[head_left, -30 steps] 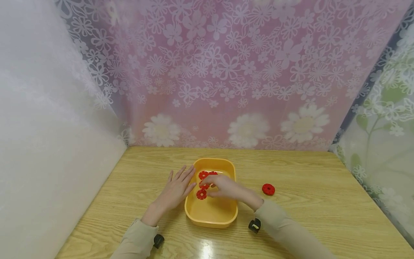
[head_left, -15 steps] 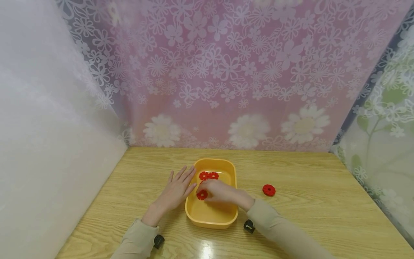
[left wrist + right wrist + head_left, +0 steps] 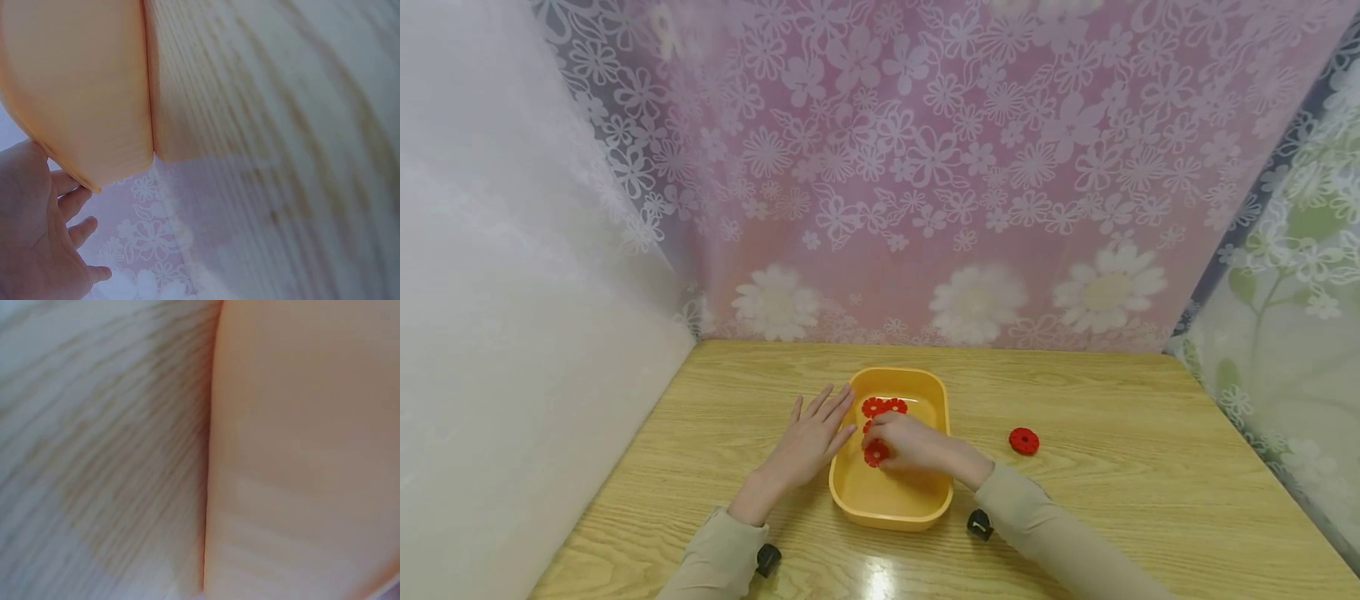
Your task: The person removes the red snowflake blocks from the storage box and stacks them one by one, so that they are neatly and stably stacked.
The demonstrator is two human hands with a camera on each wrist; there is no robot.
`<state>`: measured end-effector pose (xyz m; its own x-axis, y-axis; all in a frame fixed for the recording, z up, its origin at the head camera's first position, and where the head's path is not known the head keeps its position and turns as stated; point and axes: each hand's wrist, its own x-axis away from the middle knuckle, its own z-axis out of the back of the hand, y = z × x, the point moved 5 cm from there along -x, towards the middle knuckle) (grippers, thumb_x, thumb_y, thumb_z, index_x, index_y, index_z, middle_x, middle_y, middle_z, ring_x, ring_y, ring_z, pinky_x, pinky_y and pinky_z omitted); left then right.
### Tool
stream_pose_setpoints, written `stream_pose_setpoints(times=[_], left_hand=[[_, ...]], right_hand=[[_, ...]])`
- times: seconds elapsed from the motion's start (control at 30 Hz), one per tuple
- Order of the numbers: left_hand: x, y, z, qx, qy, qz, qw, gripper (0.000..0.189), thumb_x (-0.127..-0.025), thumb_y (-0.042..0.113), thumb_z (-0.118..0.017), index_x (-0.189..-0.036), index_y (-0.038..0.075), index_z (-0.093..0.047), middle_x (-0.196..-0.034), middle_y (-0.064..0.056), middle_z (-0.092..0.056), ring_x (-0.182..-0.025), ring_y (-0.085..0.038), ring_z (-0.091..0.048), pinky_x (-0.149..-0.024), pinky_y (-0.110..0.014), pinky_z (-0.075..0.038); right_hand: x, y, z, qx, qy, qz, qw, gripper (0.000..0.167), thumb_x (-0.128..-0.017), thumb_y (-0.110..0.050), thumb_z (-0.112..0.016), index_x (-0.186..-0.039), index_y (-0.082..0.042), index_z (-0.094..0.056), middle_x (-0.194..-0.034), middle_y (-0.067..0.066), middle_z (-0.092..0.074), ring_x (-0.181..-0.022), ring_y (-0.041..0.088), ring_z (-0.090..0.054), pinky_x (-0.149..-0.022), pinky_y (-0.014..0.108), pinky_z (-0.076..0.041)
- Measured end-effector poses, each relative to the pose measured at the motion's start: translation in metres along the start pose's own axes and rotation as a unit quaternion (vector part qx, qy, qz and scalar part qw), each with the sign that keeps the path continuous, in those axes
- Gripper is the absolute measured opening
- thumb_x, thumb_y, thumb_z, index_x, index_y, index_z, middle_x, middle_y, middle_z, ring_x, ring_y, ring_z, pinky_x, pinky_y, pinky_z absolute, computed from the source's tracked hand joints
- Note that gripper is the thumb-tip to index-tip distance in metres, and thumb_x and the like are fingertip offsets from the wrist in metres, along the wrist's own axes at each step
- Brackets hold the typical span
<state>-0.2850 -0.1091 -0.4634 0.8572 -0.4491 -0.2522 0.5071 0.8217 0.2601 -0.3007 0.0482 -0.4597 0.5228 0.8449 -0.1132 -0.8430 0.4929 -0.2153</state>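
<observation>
A yellow plastic tub point(image 3: 891, 510) stands on the wooden table and holds several red notched discs. Two of these, a left red disc point(image 3: 872, 407) and a right red disc point(image 3: 897, 406), lie side by side toward its far end. Inside the tub, my right hand point(image 3: 917, 443) pinches the nearest red notched disc point(image 3: 875, 454) between thumb and fingers. Another disc is partly covered by that hand. My left hand point(image 3: 805, 444) has its fingers straight and touches the tub's left rim; the left wrist view shows its fingers along the tub wall point(image 3: 81, 87).
Right of the tub, a red notched disc point(image 3: 1024, 441), perhaps a stack, lies on the table point(image 3: 1120, 467). A flowered pink curtain point(image 3: 880, 167) hangs at the back. In the right wrist view the tub's outer wall point(image 3: 300, 450) hides the right hand.
My right hand lowered onto the nearest red disc, took hold of it and shifted it slightly right. The left hand stayed at the rim.
</observation>
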Motion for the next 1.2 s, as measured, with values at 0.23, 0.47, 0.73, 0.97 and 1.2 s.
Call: stream_pose_setpoints(times=[0.23,0.47,0.73,0.97,1.2], left_hand=[[0.000,0.000,0.001,0.002,-0.004,0.004,1.0000,0.058,-0.109,0.037,-0.046,-0.158,0.009,-0.036,-0.165,-0.006,-0.032,-0.154,-0.033,-0.022,-0.117,-0.070,-0.013],[0.000,0.001,0.002,-0.002,-0.004,0.005,1.0000,0.058,-0.108,0.037,-0.047,-0.159,0.010,-0.036,-0.165,-0.005,-0.032,-0.154,-0.033,-0.023,-0.117,-0.070,-0.014],[0.001,0.003,0.002,0.000,-0.006,0.006,1.0000,0.059,-0.108,0.037,-0.047,-0.159,0.009,-0.035,-0.165,-0.005,-0.032,-0.153,-0.033,-0.023,-0.117,-0.070,-0.013],[0.001,0.003,0.001,0.001,-0.003,0.006,1.0000,0.058,-0.109,0.036,-0.047,-0.159,0.008,-0.035,-0.165,-0.006,-0.032,-0.153,-0.034,-0.023,-0.118,-0.070,-0.012],[0.001,0.004,0.002,0.003,-0.002,0.006,1.0000,0.059,-0.109,0.037,-0.047,-0.159,0.009,-0.035,-0.165,-0.006,-0.032,-0.153,-0.034,-0.022,-0.117,-0.071,-0.014]], right_hand=[[0.005,0.001,0.010,-0.039,0.028,-0.010,0.9988,0.027,-0.082,-0.009,-0.081,-0.107,-0.004,-0.074,-0.105,0.004,-0.064,-0.091,0.015,-0.062,-0.090,0.029,-0.054],[0.014,0.006,0.027,-0.075,0.066,-0.015,0.9948,0.027,-0.082,-0.010,-0.082,-0.107,-0.004,-0.073,-0.104,0.007,-0.065,-0.089,0.018,-0.065,-0.082,0.026,-0.056],[0.034,0.018,0.046,-0.098,0.074,-0.055,0.9909,0.032,-0.083,-0.007,-0.081,-0.114,-0.003,-0.071,-0.107,0.006,-0.062,-0.093,0.023,-0.067,-0.083,0.035,-0.059],[0.055,0.030,0.059,-0.115,0.091,-0.093,0.9849,0.033,-0.086,-0.008,-0.079,-0.117,-0.005,-0.069,-0.111,0.007,-0.062,-0.096,0.024,-0.066,-0.086,0.044,-0.058],[0.075,0.039,0.073,-0.098,0.119,-0.089,0.9840,0.032,-0.085,-0.006,-0.078,-0.116,-0.005,-0.069,-0.106,0.006,-0.063,-0.093,0.022,-0.066,-0.082,0.039,-0.059]])
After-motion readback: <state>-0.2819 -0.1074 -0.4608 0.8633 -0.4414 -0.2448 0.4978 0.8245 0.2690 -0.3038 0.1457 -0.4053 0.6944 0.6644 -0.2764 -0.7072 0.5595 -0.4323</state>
